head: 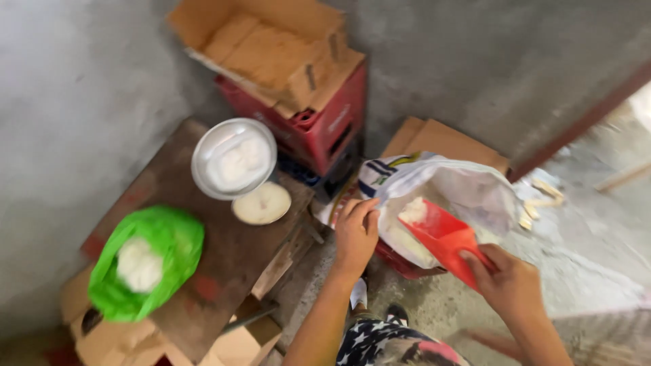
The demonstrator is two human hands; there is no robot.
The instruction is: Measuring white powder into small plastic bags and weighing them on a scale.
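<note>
My right hand [507,279] grips the handle of a red scoop [444,238] that carries a heap of white powder at its front. The scoop sits in the mouth of a large white sack [468,193] with coloured print. My left hand [356,234] pinches the near left rim of the sack's opening. More white powder shows inside the sack under the scoop.
A worn wooden table [230,257] at left holds a metal bowl [232,159] of white powder, a small round white lid [262,203] and a green plastic bag [146,261] with white lumps. A red crate [325,125] topped with cardboard [274,47] stands behind. Concrete wall and floor surround.
</note>
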